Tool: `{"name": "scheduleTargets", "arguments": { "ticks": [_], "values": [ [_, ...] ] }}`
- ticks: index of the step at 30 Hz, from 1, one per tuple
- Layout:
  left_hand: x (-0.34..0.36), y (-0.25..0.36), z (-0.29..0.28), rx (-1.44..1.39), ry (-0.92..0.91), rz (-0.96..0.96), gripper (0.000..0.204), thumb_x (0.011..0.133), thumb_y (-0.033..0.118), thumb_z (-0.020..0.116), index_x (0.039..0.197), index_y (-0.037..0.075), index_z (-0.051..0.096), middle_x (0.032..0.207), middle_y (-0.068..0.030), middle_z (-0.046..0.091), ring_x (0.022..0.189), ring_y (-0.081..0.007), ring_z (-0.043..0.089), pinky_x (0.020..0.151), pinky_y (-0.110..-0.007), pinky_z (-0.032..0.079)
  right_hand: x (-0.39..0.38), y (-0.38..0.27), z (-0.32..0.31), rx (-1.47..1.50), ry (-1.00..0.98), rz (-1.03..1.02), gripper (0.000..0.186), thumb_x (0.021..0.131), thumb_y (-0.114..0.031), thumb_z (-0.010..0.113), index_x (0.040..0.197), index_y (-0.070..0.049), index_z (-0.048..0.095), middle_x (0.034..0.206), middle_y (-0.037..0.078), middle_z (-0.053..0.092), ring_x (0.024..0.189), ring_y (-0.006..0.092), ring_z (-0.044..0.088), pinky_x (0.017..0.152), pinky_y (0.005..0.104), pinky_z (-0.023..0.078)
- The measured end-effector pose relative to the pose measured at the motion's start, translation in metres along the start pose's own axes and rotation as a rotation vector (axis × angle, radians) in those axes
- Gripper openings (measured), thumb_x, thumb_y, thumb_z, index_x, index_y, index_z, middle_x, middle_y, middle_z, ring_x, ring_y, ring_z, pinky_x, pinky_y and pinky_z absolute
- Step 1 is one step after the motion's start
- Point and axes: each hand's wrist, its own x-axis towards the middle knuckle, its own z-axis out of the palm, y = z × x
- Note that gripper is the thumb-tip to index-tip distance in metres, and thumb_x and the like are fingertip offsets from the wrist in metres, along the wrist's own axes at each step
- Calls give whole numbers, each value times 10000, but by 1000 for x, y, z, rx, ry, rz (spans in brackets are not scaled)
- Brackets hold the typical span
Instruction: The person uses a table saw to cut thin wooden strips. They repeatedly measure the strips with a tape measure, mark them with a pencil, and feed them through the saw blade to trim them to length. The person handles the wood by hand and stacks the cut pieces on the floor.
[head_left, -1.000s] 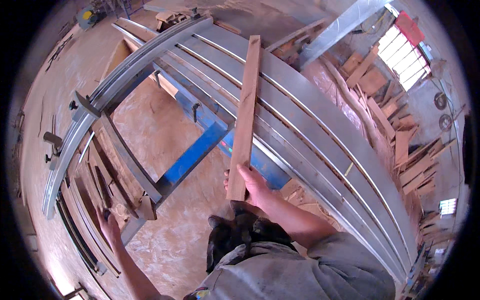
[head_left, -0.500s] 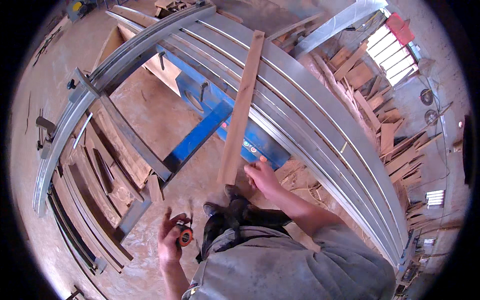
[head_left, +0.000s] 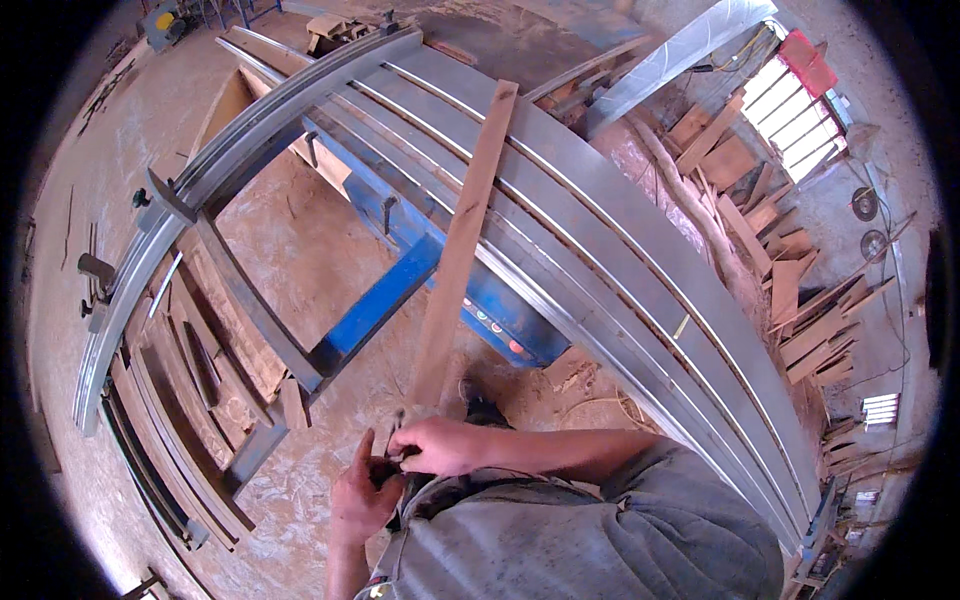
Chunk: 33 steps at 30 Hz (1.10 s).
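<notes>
My left hand [head_left: 362, 500] is closed round the tape measure, now mostly hidden between my hands; only a dark bit shows. Against it my right hand [head_left: 440, 447] is curled with its fingers pinched, and what they hold is covered. Both hands are close in front of my body, by the near end of a long wooden board [head_left: 462, 240]. That board lies slanted across the grey metal saw table [head_left: 610, 240], its near end sticking out past the table's edge.
A blue machine body [head_left: 520, 335] with buttons sits under the table edge. To the left, a sliding frame [head_left: 255, 280] with a blue beam [head_left: 375, 310] stands over the floor. Long boards [head_left: 180, 430] lie at the lower left. Offcuts [head_left: 790, 290] are piled along the right wall.
My right hand has moved left and down from beside the board to meet my left hand. The tape measure, plainly visible before, is now mostly covered. The view has shifted slightly.
</notes>
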Motion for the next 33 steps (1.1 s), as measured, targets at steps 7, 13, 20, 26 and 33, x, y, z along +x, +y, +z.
{"name": "scheduleTargets", "arguments": {
  "ticks": [7,13,20,26,33],
  "values": [
    [-38,-100,-16,213,190,-407,277,811,137,601,1025,-7,701,941,-174,688,814,-259,671,722,-344,518,-18,2,-301,234,664,166,159,914,-84,598,1068,-55,572,833,44,598,631,103,573,521,260,490],
    [-65,-91,-9,35,117,-752,255,779,201,728,916,-14,709,716,-86,672,613,-132,609,566,-294,476,-14,57,-500,646,1050,50,121,964,-174,577,1003,-60,583,828,68,652,634,116,575,508,266,475],
    [-18,-31,42,-241,-88,-741,217,814,198,694,901,4,735,697,-56,687,605,-117,601,568,-281,476,73,66,-433,522,934,120,223,945,-249,582,828,-61,604,695,65,648,490,140,548,401,295,407],
    [10,11,61,-403,74,-709,192,822,163,675,842,-26,704,641,-40,641,490,-111,545,450,-292,428,109,78,-424,207,872,219,315,955,-266,569,773,-10,596,619,68,578,428,142,505,339,325,360],
    [39,25,64,-224,166,-563,205,814,190,650,833,-4,715,625,-64,633,480,-128,556,465,-303,437,124,98,-445,-273,902,282,355,906,-314,619,793,19,667,650,103,641,519,215,597,528,377,496]
  ]
}}
